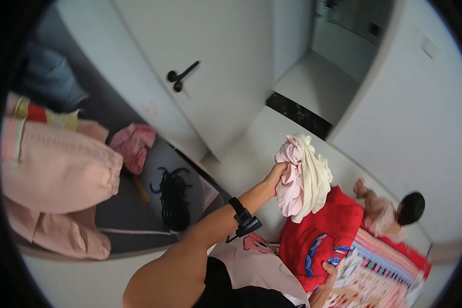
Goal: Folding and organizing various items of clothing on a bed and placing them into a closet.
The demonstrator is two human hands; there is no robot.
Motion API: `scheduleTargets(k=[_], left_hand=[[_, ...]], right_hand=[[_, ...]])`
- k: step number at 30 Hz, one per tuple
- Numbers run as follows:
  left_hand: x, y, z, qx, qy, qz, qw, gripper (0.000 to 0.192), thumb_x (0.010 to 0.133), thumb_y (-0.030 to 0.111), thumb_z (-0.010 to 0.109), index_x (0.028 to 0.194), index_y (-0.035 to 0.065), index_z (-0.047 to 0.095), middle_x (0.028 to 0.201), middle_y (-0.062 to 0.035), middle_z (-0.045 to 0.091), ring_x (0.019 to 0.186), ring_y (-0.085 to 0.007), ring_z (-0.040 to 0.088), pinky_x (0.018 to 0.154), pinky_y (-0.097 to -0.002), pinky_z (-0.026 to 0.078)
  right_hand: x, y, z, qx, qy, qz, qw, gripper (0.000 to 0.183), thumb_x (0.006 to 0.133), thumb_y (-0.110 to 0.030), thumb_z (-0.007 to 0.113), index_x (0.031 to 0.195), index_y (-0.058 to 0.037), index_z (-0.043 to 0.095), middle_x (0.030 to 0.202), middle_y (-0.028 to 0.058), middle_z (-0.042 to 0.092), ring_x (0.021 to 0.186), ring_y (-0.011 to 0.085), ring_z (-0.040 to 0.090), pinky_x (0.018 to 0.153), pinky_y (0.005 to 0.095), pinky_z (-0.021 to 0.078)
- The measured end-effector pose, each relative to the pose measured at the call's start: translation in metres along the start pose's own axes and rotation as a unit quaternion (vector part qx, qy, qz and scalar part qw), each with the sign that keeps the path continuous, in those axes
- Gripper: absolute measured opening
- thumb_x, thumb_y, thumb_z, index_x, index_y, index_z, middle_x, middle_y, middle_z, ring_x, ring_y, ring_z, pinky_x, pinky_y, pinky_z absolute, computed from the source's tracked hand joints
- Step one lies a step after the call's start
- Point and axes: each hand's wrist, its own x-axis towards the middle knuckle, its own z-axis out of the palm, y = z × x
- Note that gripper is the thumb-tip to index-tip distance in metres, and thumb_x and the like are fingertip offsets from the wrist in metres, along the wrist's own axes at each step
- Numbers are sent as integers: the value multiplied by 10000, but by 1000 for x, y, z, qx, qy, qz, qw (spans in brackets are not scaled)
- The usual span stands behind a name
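Note:
My left hand [279,178], at the end of an outstretched arm with a black strap device on it, grips a bunched pale pink and cream cloth [306,177]. Just below and to the right lies or hangs a red garment [321,227] with blue printed trim. At its lower edge, my right hand [329,271] holds it, thumb on top; the other fingers are hidden. A white-pink printed fabric [254,265] lies across the front of my black clothing. Striped and printed textiles [389,265] spread out to the right of the red garment.
A grey surface [134,215] on the left bears pink trousers [69,169], a crumpled pink cloth [134,148], black cord-like items [175,200] and denim [54,77]. Beyond are a white door [215,46] and doorway. A small dark-haired figure [381,217], doll or child unclear, is near the wall.

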Motion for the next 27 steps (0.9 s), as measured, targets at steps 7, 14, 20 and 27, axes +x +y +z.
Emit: scheduleTargets(k=[7,14,20,27], left_hand=[[-99,34,9,-86,54,55,993,314,751,242,593,987,36,613,926,-94,646,802,-204,634,768,-338,514],[-129,71,-1,-45,109,80,990,303,742,204,612,987,26,613,907,-90,637,766,-197,632,687,-329,513],[-111,96,17,-36,90,49,994,344,730,136,610,1038,-17,584,933,-103,630,793,-195,631,720,-322,513],[-120,99,23,-18,124,121,985,356,702,97,627,1038,-15,593,929,-103,634,806,-188,632,722,-322,512]], right_hand=[[-19,-93,67,-46,36,3,998,520,678,-54,614,1180,-20,481,1028,101,615,871,240,610,748,388,511],[-14,-101,91,-6,77,41,996,585,666,-130,651,1209,-15,465,1105,131,579,999,285,560,907,410,453],[-30,-106,134,13,96,3,995,601,699,-218,635,1231,-8,448,1163,148,552,1038,331,540,905,471,447],[-26,-112,143,-22,69,-23,997,633,726,-267,609,1265,-2,409,1190,159,536,1076,352,520,924,486,430]])
